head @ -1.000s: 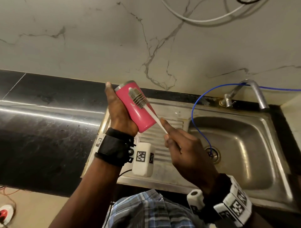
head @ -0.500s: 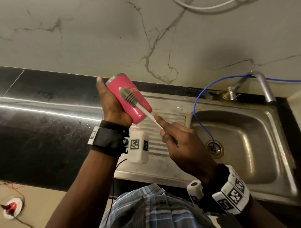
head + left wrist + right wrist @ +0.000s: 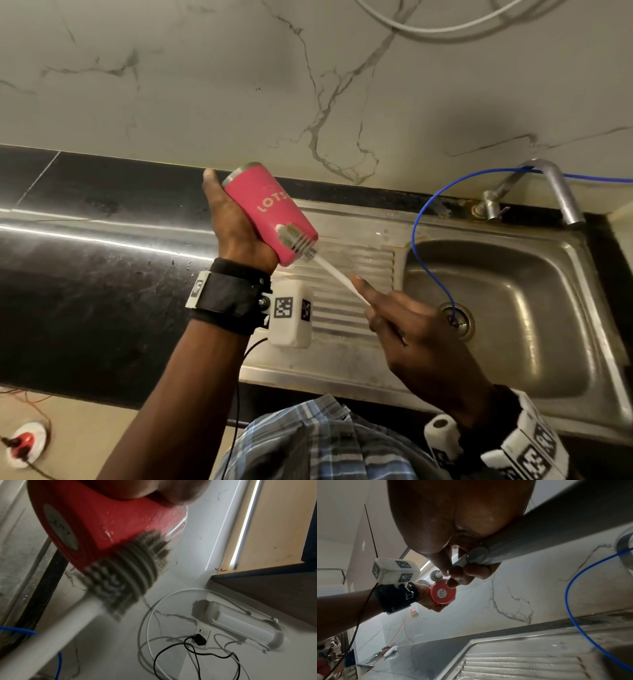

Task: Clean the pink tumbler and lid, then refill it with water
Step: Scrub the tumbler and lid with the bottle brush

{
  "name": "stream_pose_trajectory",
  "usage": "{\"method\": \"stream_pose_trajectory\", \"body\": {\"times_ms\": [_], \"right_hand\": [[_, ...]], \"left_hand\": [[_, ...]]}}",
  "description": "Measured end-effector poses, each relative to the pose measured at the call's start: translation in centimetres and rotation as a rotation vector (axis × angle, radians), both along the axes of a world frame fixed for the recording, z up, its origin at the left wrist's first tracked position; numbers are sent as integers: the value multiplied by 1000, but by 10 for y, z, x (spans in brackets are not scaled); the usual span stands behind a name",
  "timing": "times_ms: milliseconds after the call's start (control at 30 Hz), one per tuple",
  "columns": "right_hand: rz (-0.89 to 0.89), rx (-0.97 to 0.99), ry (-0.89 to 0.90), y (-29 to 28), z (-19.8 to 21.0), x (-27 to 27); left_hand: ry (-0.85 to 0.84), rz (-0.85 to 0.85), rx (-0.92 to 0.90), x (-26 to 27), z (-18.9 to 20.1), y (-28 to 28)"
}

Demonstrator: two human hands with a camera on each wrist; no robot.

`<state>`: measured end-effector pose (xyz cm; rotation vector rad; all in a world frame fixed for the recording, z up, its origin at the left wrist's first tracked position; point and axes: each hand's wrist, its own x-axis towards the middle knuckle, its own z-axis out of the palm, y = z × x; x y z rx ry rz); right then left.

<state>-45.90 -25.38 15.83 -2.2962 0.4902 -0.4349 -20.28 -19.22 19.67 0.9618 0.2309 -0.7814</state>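
The left hand (image 3: 236, 222) grips the tumbler (image 3: 270, 212) over the sink (image 3: 342, 373) drainboard — tilted, base toward the right hand (image 3: 421, 342), whose fingers (image 3: 368, 291) clasp the brush (image 3: 296, 240) handle. Bristles touch the wall near the base — its long axis runs up-left, probably the scrubbing line.

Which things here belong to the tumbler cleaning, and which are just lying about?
In the job:
pink tumbler, held by left hand
bottle brush, held by right hand
sink and tap

Just about:
blue wire
white cable
black plug
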Motion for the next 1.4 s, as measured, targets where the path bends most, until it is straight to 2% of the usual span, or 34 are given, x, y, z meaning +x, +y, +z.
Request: {"method": "stream_pose_trajectory", "body": {"times_ms": [233,433,667,900,1067,1267,1400], "right_hand": [[-42,-17,-47,0,3,16],[-31,62,-67,0,6,9],[-53,62,-127,-6,12,36],[-31,185,-62,-8,13,25],[-28,166,-138,-15,18,45],[-21,176,-97,-10,16,35],[-49,189,-109,-7,18,42]], "left_hand": [[-2,-66,36,-19,1,-5],[-17,37,-10,-2,3,2],[-27,-64,23,-29,-2,-8],[25,27,-40,-4,1,1],[5,-5,-17,-18,2,-7],[55,31,-17,3,10,4],[60,-10,35,-10,7,2]]}}
